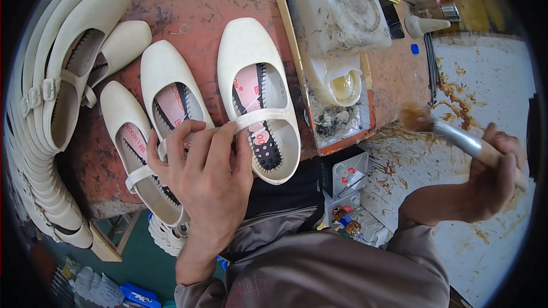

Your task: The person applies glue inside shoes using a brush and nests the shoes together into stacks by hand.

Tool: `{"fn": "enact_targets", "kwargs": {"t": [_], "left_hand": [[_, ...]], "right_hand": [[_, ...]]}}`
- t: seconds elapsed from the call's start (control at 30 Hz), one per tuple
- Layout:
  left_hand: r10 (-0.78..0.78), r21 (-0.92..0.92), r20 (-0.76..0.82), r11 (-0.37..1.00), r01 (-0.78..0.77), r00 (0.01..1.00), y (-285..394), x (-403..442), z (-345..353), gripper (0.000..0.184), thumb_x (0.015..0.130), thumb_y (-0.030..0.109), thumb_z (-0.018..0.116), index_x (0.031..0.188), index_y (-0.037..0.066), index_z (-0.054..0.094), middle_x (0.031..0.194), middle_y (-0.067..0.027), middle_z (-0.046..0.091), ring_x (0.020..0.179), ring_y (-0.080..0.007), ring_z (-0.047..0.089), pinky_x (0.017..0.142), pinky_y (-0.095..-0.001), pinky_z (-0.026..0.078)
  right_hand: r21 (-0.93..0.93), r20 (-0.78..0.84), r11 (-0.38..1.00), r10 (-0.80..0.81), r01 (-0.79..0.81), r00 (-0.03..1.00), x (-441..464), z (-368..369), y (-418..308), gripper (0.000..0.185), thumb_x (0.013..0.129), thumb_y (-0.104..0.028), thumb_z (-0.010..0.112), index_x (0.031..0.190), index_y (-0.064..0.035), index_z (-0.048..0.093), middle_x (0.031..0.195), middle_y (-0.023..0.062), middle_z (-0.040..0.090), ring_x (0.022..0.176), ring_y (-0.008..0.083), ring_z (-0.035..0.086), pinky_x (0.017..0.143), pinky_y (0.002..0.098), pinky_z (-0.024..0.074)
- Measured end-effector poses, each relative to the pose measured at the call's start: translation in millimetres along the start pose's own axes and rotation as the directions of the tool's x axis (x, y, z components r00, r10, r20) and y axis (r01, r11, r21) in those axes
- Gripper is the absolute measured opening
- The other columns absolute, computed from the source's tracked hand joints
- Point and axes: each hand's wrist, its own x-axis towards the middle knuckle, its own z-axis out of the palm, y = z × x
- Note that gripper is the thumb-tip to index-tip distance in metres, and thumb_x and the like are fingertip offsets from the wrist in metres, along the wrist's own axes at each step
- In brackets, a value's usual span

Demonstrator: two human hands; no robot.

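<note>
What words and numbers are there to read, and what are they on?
"LIKOON", or close to it: red, inside the left pink-lined shoe.
"OO" or "00": red, inside the right pink-lined shoe, below the strap; its other letters are too broken up to read.
Middle pink-lined shoe: red letters, too blurred.
Blue packet: white marks, too blurred.

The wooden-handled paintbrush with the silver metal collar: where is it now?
In the head view, the paintbrush is at the right, gripped in the person's right hand, its bristles pointing left toward the orange-edged rectangular tray.
</note>
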Motion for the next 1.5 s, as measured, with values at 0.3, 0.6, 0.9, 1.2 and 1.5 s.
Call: {"fn": "enact_targets", "kwargs": {"t": [0.3,0.6,0.9,1.2,1.5], "left_hand": [[0.002,-0.051,0.043,0.999,0.001,0.999,-7.0,-0.4,-2.2,0.025,0.082,0.011,0.092,0.106,0.015,0.086,0.094,0.0033,0.071,0.109,-0.0239,0.067,0.116,-0.0620,0.038],[0.024,-0.036,0.070,0.999,-0.022,0.997,-1.7,3.1,-3.2,0.028,0.081,0.012,0.093,0.109,0.016,0.086,0.099,0.0050,0.071,0.108,-0.0237,0.066,0.118,-0.0659,0.036],[0.007,0.000,0.082,1.000,-0.007,0.997,7.5,6.0,-1.8,0.031,0.076,0.007,0.095,0.104,0.017,0.087,0.095,0.0037,0.073,0.109,-0.0252,0.067,0.119,-0.0606,0.039],[0.065,0.034,0.057,0.997,-0.067,0.996,5.8,5.5,0.9,0.030,0.080,0.011,0.092,0.109,0.013,0.084,0.094,0.0037,0.068,0.104,-0.0220,0.068,0.117,-0.0683,0.034],[0.067,0.084,0.048,0.994,-0.071,0.997,9.5,5.3,0.9,0.026,0.082,0.011,0.090,0.107,0.014,0.083,0.093,0.0038,0.068,0.104,-0.0211,0.068,0.118,-0.0680,0.033]], "right_hand": [[0.071,0.384,0.944,-0.323,0.321,0.865,1.6,130.9,17.7,0.024,0.080,0.001,0.090,0.102,0.0064,0.081,0.090,0.0156,0.080,0.066,0.0247,0.074,0.054,0.0346,0.0568],[0.068,0.574,0.989,-0.145,0.130,0.806,13.0,155.6,43.1,0.024,0.083,-0.002,0.088,0.105,0.0018,0.080,0.085,0.0105,0.072,0.073,0.0289,0.068,0.065,0.0398,0.0559],[0.156,0.802,0.969,-0.238,0.192,0.548,48.6,151.9,38.7,0.023,0.079,0.000,0.087,0.102,-0.0005,0.082,0.083,0.0063,0.072,0.072,0.0247,0.068,0.064,0.0366,0.0580],[-0.184,0.400,0.719,-0.568,0.670,0.720,-0.4,191.1,75.8,0.039,0.064,-0.009,0.073,0.099,0.0078,0.076,0.087,0.0067,0.066,0.075,0.0198,0.060,0.053,0.0312,0.0496],[-0.191,0.515,0.802,-0.408,0.565,0.753,-18.6,171.4,42.6,0.039,0.069,-0.009,0.077,0.101,0.0114,0.078,0.092,0.0090,0.068,0.080,0.0200,0.060,0.052,0.0267,0.0477]]}}
